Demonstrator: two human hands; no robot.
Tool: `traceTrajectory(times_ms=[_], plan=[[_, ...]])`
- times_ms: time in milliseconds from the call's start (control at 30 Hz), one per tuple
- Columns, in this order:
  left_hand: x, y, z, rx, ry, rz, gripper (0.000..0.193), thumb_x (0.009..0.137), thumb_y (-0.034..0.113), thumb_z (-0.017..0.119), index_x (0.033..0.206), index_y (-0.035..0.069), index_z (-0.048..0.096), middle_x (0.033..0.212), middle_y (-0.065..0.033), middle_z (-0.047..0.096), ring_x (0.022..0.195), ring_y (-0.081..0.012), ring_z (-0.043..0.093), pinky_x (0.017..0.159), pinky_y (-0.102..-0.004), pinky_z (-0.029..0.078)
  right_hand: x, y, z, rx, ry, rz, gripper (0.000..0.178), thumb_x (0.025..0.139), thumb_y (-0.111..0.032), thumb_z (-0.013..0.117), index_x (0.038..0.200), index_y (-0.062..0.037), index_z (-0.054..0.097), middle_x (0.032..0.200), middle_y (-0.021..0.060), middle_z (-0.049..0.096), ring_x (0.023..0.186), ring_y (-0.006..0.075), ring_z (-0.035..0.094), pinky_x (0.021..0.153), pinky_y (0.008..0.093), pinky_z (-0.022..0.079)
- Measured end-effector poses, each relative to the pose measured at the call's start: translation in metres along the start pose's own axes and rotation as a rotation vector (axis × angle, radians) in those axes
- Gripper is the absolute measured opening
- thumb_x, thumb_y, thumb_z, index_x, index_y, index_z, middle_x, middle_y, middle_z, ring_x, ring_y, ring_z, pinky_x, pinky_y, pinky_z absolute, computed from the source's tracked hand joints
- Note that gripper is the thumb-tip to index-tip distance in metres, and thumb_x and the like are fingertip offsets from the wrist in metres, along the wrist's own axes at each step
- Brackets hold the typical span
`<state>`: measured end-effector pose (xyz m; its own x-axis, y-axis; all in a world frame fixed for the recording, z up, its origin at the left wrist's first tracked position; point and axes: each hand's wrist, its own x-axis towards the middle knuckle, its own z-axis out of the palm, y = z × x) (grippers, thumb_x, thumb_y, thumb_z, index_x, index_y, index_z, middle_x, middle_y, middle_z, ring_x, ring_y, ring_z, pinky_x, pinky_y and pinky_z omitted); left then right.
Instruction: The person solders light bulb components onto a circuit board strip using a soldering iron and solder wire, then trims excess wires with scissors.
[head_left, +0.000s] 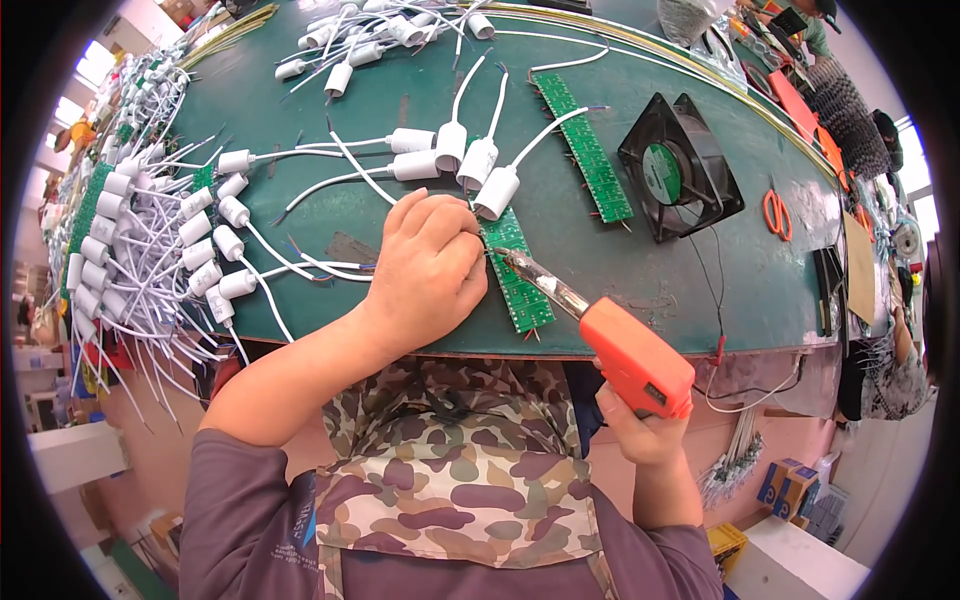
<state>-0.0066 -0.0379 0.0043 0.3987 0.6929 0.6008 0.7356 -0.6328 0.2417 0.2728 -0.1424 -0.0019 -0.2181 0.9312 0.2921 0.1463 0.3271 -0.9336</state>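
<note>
My right hand [640, 425] is wrapped round the handle of an orange soldering gun [635, 355]. Its metal tip meets the upper part of a green circuit board [525, 295] near the table's front edge. Beside that tip, my left hand [432, 262] is closed in a pinch at the board's left side. What its fingers hold is hidden. A white cable [358, 165] runs down under this hand. Just beyond my knuckles lie several white cylindrical sockets with cables; one socket [496, 193] is at the board's far end.
A second green board strip [585, 145] lies farther right, beside a black square fan [680, 168] and orange-handled scissors [777, 214]. Piles of white sockets with cables cover the left side [110, 240] and the far edge [405, 30]. Other people work at the far right.
</note>
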Motion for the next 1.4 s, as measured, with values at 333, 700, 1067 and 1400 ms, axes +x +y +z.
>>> traceTrajectory(times_ms=[333, 700, 1067, 1400], plan=[[0.001, 0.0, 0.001, -0.03, 0.023, 0.0, 0.016, 0.065, 0.0, 0.07, 0.074, 0.004, 0.057, 0.093, -0.0084, 0.058, 0.102, -0.0302, 0.059, 0.096, -0.0469, 0.044, 0.003, -0.003, 0.0, -0.067, -0.004, 0.003, 0.033, 0.081, 0.006, 0.069, 0.113, 0.0047, 0.062, 0.101, 0.0116, 0.068, 0.09, 0.0171, 0.066, 0.082, 0.0311, 0.053], [0.001, 0.001, 0.0, -0.023, 0.013, -0.002, 0.016, 0.066, 0.001, 0.07, 0.075, 0.005, 0.058, 0.095, -0.0079, 0.057, 0.103, -0.0299, 0.059, 0.098, -0.0484, 0.043, 0.002, -0.004, -0.007, -0.129, -0.029, -0.032, 0.035, 0.081, 0.007, 0.068, 0.115, 0.0048, 0.061, 0.101, 0.0113, 0.068, 0.083, 0.0146, 0.064, 0.074, 0.0281, 0.053], [0.001, 0.001, -0.002, -0.018, -0.006, -0.007, 0.015, 0.068, 0.001, 0.07, 0.076, 0.005, 0.058, 0.095, -0.0073, 0.058, 0.104, -0.0286, 0.059, 0.1, -0.0484, 0.042, -0.005, -0.007, -0.018, -0.042, 0.004, -0.018, 0.038, 0.083, 0.005, 0.067, 0.12, 0.0074, 0.058, 0.101, 0.0136, 0.068, 0.076, 0.0141, 0.063, 0.068, 0.027, 0.053], [0.0, 0.003, -0.011, 0.0, -0.07, 0.029, 0.025, 0.069, 0.003, 0.072, 0.091, 0.006, 0.06, 0.105, -0.0088, 0.057, 0.109, -0.0311, 0.057, 0.101, -0.0499, 0.04, -0.004, -0.005, -0.016, -0.05, 0.027, -0.071, 0.04, 0.083, 0.004, 0.069, 0.121, 0.0065, 0.058, 0.095, 0.01, 0.067, 0.075, 0.013, 0.063, 0.066, 0.0266, 0.053]])
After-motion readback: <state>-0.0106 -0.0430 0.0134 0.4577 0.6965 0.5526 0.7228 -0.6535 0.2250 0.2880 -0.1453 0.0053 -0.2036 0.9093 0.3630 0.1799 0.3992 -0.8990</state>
